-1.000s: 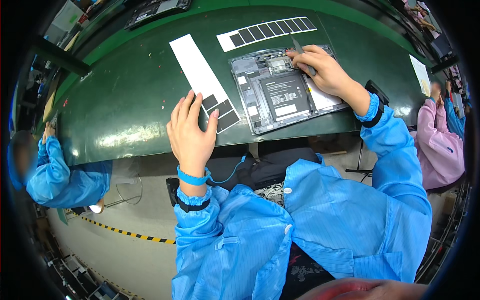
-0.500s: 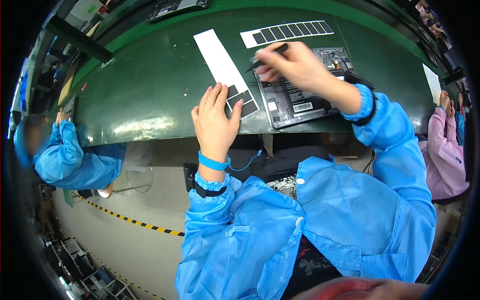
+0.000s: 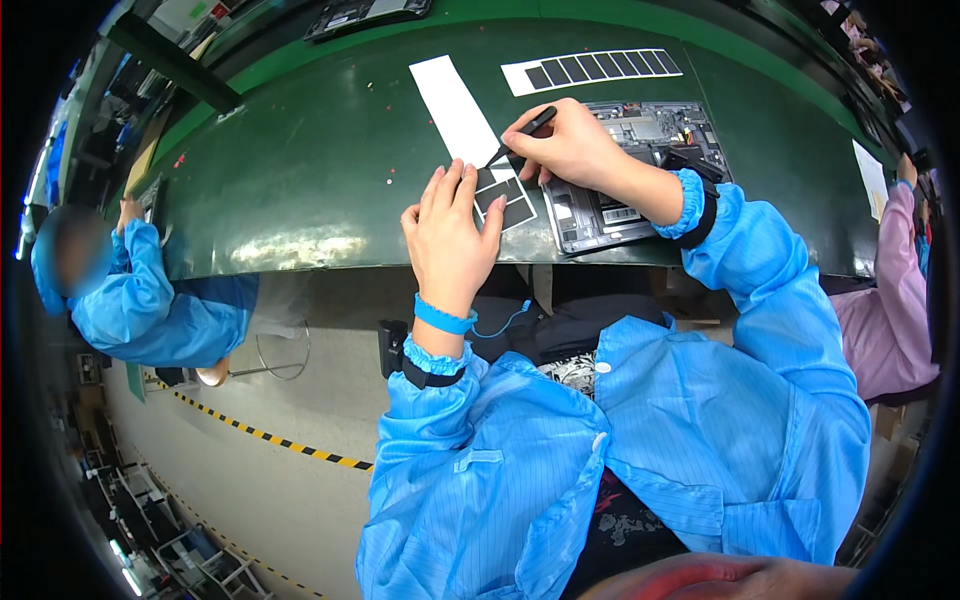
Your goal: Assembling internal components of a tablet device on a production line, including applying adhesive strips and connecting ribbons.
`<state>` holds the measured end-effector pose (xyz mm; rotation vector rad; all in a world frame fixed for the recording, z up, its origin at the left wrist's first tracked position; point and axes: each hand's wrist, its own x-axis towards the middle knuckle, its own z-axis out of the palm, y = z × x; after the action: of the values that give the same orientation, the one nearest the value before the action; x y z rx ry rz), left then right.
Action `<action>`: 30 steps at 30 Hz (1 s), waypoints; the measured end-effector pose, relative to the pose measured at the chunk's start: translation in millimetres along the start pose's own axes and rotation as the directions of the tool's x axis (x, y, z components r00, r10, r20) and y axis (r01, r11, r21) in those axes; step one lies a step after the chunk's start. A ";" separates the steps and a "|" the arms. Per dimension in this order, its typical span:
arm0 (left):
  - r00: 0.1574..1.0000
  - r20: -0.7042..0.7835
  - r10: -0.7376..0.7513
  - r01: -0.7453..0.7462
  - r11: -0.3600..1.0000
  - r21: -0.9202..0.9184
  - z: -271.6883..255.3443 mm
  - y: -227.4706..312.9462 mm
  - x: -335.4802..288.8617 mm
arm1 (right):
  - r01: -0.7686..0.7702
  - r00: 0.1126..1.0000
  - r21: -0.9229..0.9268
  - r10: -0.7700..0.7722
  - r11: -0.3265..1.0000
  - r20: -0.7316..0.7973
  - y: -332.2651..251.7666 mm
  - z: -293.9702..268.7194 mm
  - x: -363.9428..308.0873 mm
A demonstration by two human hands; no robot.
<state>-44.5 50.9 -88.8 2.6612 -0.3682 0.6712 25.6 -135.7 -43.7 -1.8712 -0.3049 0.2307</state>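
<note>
My left hand [image 3: 452,230] lies flat, fingers stretched, over the lower end of a white backing strip [image 3: 452,98]. Dark rectangular stickers [image 3: 516,213] sit on that end, partly under my fingers. Above them my right hand [image 3: 572,148] is closed round black pointed tweezers [image 3: 541,121]. Their tip points down at the topmost dark sticker, by my left fingertips; whether it touches cannot be made out. Just right of the strip lies an opened laptop base [image 3: 585,235] with its inner parts exposed, partly hidden beneath my right hand and forearm.
A second white strip [image 3: 514,80] with a row of several dark stickers lies beyond the laptop base on the green table [image 3: 300,170]. Another opened laptop [image 3: 368,14] stands at the far edge. Co-workers sit at left [image 3: 150,290] and right [image 3: 885,320]. A white paper [image 3: 868,175] lies at right.
My right hand has moved down and left with the tweezers, from over the laptop base to the strip's stickers. My left hand stays on the strip. The whole view has shifted slightly.
</note>
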 end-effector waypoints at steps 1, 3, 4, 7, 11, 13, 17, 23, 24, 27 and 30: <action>1.000 0.002 0.001 -0.001 1.000 -0.001 -0.5 0.5 0.3 | -0.002 1.000 0.000 0.002 1.000 -0.001 -0.1 0.2 0.2; 1.000 0.008 0.019 -0.020 0.998 0.054 -0.6 3.2 -0.7 | -0.013 1.000 0.031 0.013 0.999 -0.020 -0.1 1.0 -0.8; 1.000 0.009 0.020 -0.021 0.998 0.052 0.5 4.6 -1.2 | -0.014 1.000 0.030 0.015 0.999 -0.021 1.5 2.0 -1.9; 0.997 0.028 0.074 -0.078 0.980 0.185 1.5 8.1 -1.4 | 0.056 0.998 0.107 -0.052 0.993 -0.040 7.0 3.8 -3.8; 0.992 0.103 0.074 -0.100 0.956 0.275 -3.1 11.6 0.0 | 0.153 0.986 0.293 -0.124 0.944 -0.114 0.1 -10.3 -11.3; 0.992 0.115 0.053 -0.080 0.967 0.242 -6.8 11.8 2.7 | 0.166 0.977 0.393 -0.096 0.904 -0.191 -6.6 -31.7 -19.0; 0.993 0.117 0.023 -0.042 0.986 0.159 -9.9 11.2 6.1 | 0.048 0.977 0.243 0.005 0.969 -0.213 4.3 -73.9 -31.5; 0.996 0.088 -0.006 -0.004 0.994 0.110 -4.0 13.0 3.0 | 0.008 1.000 0.034 -0.008 0.999 -0.029 -16.5 -18.6 -20.2; 0.996 0.087 -0.002 -0.008 0.994 0.113 -2.8 12.6 2.5 | 0.013 1.000 -0.017 -0.013 1.000 -0.010 -18.9 -12.2 -16.2; 0.996 0.093 -0.005 -0.001 0.998 0.068 0.8 10.6 0.3 | 0.001 1.000 -0.072 -0.002 0.997 -0.009 -14.1 -3.3 -12.1; 0.997 0.080 -0.004 0.000 0.999 0.041 2.3 9.8 -2.6 | 0.005 0.998 -0.071 -0.009 0.997 -0.057 -13.5 2.3 -11.9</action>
<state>-49.1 41.6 -89.2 2.7335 -0.3773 0.5785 12.4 -133.4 -31.5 -1.9424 -0.2834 0.1627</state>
